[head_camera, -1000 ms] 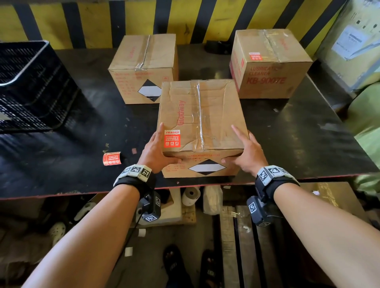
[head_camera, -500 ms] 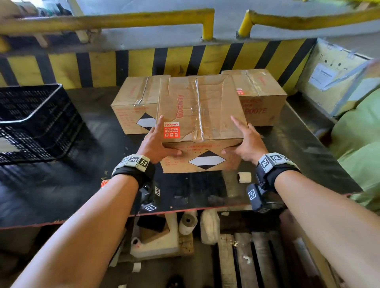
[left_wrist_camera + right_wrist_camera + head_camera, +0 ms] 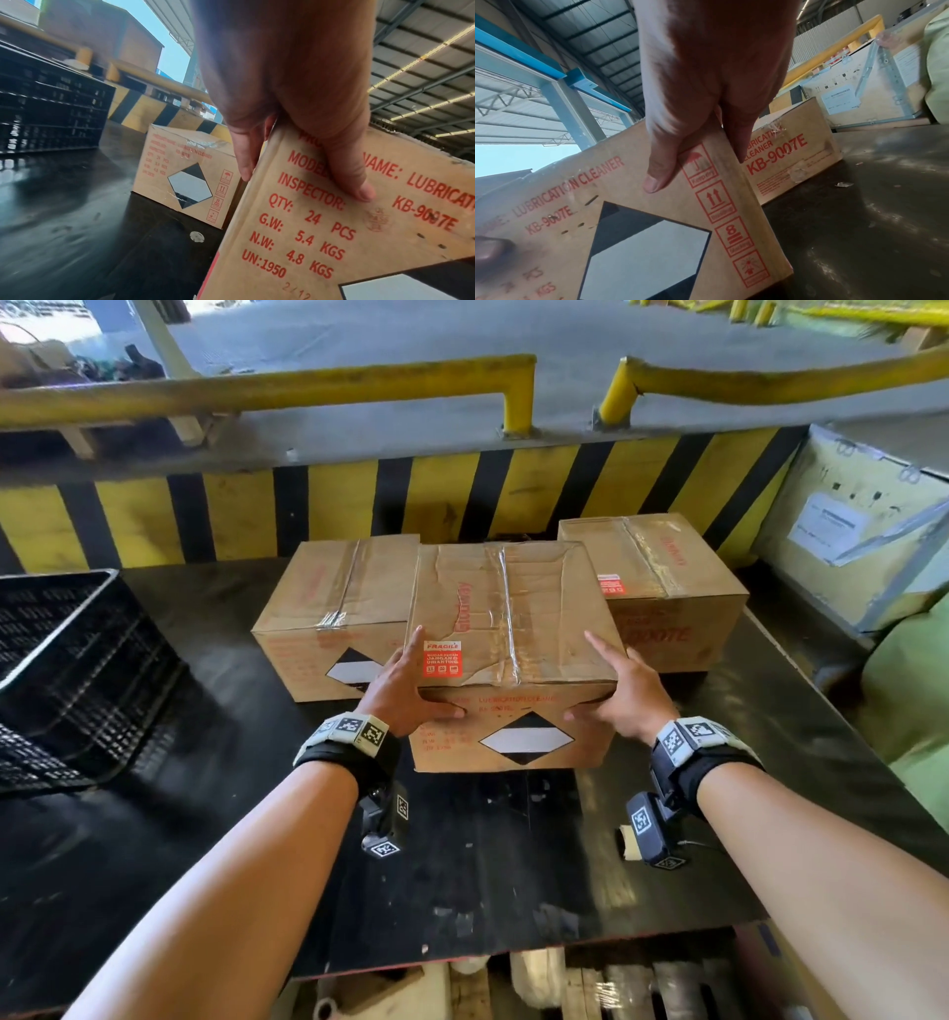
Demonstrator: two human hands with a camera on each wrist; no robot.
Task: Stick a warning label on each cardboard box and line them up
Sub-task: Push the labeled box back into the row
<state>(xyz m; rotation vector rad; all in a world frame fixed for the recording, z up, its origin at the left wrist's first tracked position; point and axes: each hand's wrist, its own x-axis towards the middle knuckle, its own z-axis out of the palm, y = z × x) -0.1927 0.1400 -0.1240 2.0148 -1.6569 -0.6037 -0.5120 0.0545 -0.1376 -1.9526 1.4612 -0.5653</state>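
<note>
My left hand (image 3: 405, 690) and right hand (image 3: 626, 695) grip the near corners of the middle cardboard box (image 3: 513, 629), thumbs on its front face. It is tilted and looks lifted a little off the black table (image 3: 205, 814). A red fragile label (image 3: 442, 658) sits on its top, near the left corner. The box overlaps the gap between the left box (image 3: 328, 603) and the right box (image 3: 667, 588), which carries its own red label (image 3: 611, 584). The left wrist view shows my thumb (image 3: 354, 182) across the printed front and the left box (image 3: 185, 174) behind.
A black plastic crate (image 3: 67, 670) stands at the table's left. A pale roll (image 3: 625, 839) lies by my right wrist. A large pale crate (image 3: 862, 541) and green sacks (image 3: 914, 690) stand to the right. A yellow-black striped barrier (image 3: 462, 495) runs behind the boxes.
Both hands have carried the labelled box from the table's front edge toward the back, up to the gap between the other two boxes. My head has tilted up.
</note>
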